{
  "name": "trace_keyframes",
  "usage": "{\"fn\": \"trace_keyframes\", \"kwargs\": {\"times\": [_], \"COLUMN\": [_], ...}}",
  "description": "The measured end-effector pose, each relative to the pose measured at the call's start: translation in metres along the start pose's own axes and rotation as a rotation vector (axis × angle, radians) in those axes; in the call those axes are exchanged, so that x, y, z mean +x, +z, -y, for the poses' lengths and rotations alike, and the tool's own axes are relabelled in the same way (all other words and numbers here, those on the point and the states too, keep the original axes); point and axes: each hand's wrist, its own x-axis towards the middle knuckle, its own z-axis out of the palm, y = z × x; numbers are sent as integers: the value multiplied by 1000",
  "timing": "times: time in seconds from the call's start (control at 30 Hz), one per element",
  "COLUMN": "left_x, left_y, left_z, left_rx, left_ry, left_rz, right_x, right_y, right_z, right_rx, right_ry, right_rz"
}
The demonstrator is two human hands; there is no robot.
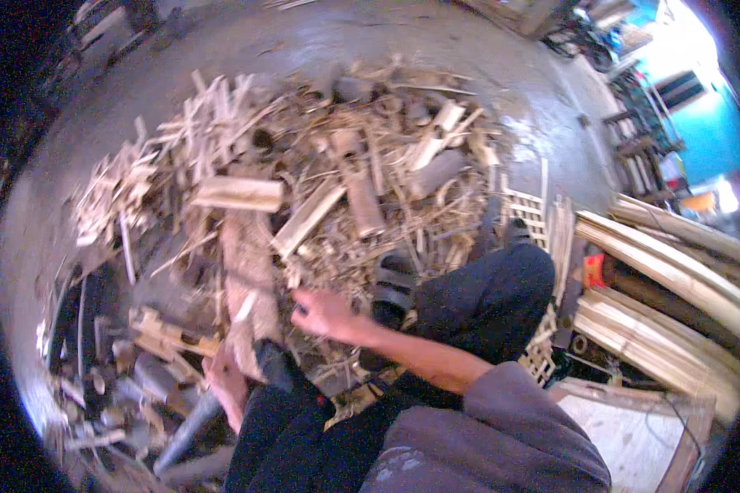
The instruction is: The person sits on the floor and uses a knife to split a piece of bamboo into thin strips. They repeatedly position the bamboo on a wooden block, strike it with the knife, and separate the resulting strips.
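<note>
A rough, pale wooden block (251, 246) lies lengthwise in front of me, its near end by my dark shoe (275, 366). Against the near left side of the block is my left hand (226, 382), its fingers curled and blurred; what they hold is unclear. Beside those fingers a split bamboo piece (173, 333) reaches out to the left. My right hand (327, 316) is closed, just right of the block. A thin dark streak crosses the wood near it, perhaps a blade, too smeared to tell. A small pale sliver (245, 306) shows on the block.
Bamboo offcuts and shavings (337, 156) are heaped ahead, with a half-round bamboo piece (238, 194) across the block's far end. Bamboo tubes (160, 378) lie to the left. Long split bamboo poles (658, 320) and a framed board (625, 435) are on the right.
</note>
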Motion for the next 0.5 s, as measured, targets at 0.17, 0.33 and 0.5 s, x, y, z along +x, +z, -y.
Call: {"fn": "trace_keyframes", "kwargs": {"times": [0.17, 0.33, 0.5], "left_x": [7, 19, 27], "left_y": [5, -41, -37], "left_z": [47, -60, -58], "left_rx": [-738, -152, -345], "left_ry": [-213, -295, -351], "left_rz": [-55, -88, -159], "right_x": [-31, -30, -12], "right_y": [35, 65, 58], "right_z": [29, 0, -4], "right_rx": [68, 1, -95], "right_ry": [-46, 99, 193], "right_rz": [371, 90, 258]}}
